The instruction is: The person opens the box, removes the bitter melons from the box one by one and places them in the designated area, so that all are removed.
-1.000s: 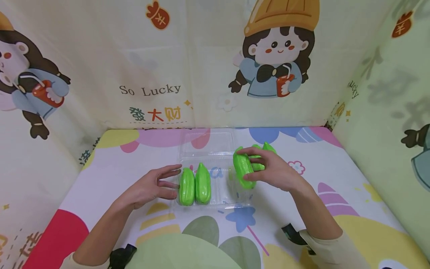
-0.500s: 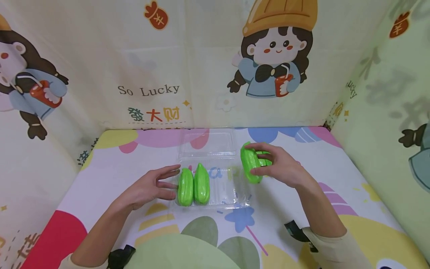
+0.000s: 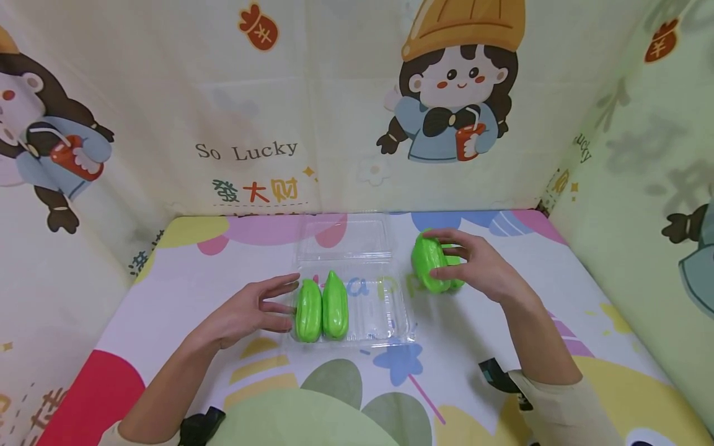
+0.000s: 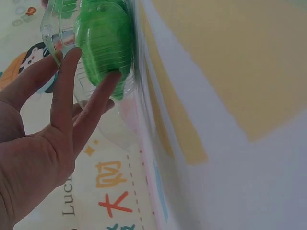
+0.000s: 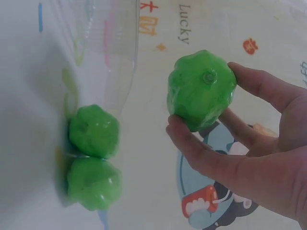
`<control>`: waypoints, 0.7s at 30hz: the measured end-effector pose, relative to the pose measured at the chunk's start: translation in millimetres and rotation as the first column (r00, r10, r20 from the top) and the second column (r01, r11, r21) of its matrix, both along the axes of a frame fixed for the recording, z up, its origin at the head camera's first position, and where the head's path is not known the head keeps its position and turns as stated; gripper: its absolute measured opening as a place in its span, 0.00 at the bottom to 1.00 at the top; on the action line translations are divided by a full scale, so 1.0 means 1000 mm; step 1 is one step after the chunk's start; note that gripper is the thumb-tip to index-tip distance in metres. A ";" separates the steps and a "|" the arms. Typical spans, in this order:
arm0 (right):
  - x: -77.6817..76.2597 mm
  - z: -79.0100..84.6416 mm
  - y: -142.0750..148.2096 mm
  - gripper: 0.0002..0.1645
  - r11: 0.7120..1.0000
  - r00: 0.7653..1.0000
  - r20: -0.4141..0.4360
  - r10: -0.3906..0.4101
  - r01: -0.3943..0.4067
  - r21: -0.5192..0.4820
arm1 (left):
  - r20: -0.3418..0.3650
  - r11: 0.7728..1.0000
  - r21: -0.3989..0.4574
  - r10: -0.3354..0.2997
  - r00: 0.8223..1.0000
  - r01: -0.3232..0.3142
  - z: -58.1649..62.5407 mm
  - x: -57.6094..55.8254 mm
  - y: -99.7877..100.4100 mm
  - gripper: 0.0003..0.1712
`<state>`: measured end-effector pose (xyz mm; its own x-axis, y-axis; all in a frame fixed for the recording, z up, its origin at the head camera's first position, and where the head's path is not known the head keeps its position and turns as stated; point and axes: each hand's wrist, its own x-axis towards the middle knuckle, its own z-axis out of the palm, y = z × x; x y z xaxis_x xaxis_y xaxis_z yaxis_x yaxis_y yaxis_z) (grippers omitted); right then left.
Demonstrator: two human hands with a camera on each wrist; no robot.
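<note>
In the head view my right hand [image 3: 476, 263] pinches a green ridged gourd [image 3: 431, 263] between thumb and fingers, raised off the table. Seen end-on in the right wrist view, the held gourd [image 5: 201, 91] is glossy and lobed. Two more gourds lie side by side below it, an upper gourd [image 5: 94, 131] and a lower gourd [image 5: 94, 183]; the head view mostly hides them behind the hand. A clear plastic box [image 3: 379, 341] holds two gourds at its left side, a left gourd [image 3: 309, 310] and a pointed gourd [image 3: 335, 306]. My left hand [image 3: 248, 313] rests, fingers extended, against the box's left wall.
The box's clear lid [image 3: 343, 238] is folded back behind it. A patterned cloth covers the table [image 3: 234, 254], and printed curtains [image 3: 346, 124] stand close at the back and both sides.
My right hand has carried its gourd from above the box's right end, to the right and back, over the loose gourds. The left hand and the box stay put.
</note>
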<state>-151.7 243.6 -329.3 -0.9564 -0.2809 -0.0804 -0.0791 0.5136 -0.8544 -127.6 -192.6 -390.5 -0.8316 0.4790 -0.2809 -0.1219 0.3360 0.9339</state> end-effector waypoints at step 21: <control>-0.005 0.006 0.028 0.42 0.997 0.998 -0.015 -0.067 0.067 0.031 | 0.012 0.999 0.037 -0.001 1.000 0.000 0.000 0.000 -0.001 0.53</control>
<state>-156.9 271.7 -323.6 -0.9740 -0.2135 -0.0752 -0.0549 0.5451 -0.8366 -127.8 -193.3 -390.2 -0.8280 0.4897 -0.2731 -0.1334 0.3011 0.9442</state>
